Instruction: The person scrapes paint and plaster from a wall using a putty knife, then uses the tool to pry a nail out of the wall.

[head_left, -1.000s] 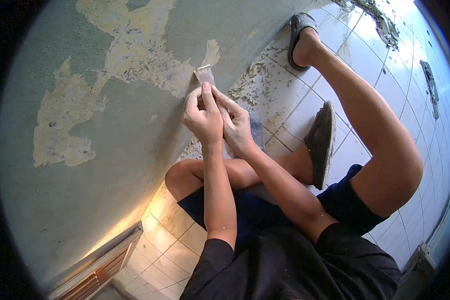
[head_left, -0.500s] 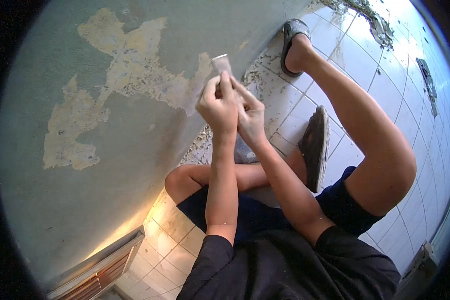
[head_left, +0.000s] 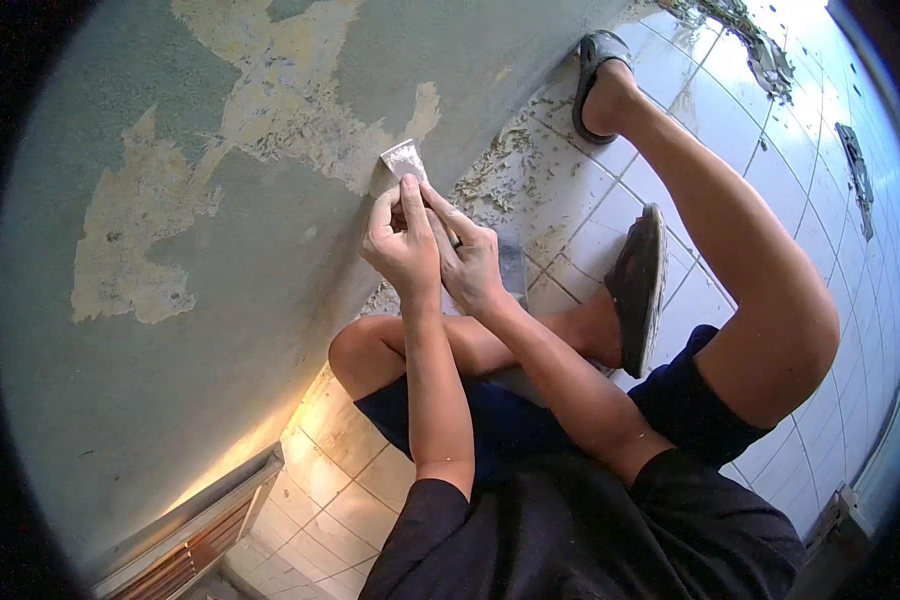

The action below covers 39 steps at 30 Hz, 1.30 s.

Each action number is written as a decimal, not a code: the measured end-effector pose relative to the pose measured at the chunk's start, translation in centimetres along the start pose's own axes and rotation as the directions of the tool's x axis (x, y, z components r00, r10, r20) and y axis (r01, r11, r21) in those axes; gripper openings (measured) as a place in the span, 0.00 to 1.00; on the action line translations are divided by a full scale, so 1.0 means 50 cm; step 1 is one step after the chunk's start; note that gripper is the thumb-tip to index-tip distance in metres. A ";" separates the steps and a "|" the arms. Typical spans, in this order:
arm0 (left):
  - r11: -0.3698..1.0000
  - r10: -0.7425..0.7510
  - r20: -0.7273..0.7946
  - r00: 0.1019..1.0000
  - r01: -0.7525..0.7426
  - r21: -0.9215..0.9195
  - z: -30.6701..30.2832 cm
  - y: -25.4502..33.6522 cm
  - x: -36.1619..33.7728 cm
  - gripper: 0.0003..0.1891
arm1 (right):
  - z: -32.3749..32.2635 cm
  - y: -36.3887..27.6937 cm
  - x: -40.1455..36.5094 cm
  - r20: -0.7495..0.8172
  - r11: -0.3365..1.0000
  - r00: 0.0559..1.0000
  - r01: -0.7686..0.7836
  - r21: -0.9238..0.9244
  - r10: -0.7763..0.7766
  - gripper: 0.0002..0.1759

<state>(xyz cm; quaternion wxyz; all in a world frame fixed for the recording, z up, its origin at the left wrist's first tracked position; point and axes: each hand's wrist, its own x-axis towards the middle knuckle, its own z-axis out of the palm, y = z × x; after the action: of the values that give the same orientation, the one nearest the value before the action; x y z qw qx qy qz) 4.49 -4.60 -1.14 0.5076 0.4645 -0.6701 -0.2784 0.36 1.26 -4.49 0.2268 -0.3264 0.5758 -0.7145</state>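
Note:
Both of my hands are closed around a scraper (head_left: 404,161), whose broad metal blade carries whitish dust and points up toward the wall. My left hand (head_left: 406,242) grips it with fingers extended along the blade's base. Beside it, my right hand (head_left: 473,262) wraps the lower part, and the handle is mostly hidden by the fingers. The blade's edge overlaps the green-grey painted wall (head_left: 260,240) in this view, just below a pale bared patch (head_left: 300,110) where the paint is gone. Pale dust coats my fingers.
Paint flakes (head_left: 510,170) lie along the foot of the wall on the white tiled floor (head_left: 705,130). My legs, in dark sandals (head_left: 638,290), spread around the work spot. Larger debris strips (head_left: 760,60) lie farther off. A slatted wooden frame (head_left: 200,540) stands lower left.
Both hands and the scraper have shifted left and slightly down, and the blade has turned so that its dusty face shows. The camera view has tilted slightly.

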 end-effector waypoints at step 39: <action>0.999 0.052 0.043 0.998 -0.052 -0.008 0.025 0.019 0.027 0.14 | -0.011 -0.011 0.028 -0.028 0.999 0.999 -0.033 -0.002 0.033 0.21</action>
<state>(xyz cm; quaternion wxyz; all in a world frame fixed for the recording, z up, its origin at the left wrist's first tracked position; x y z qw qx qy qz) 2.90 -5.58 -0.18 0.5015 0.4390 -0.6920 -0.2773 -1.00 0.79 -3.74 0.2298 -0.3070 0.5852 -0.7145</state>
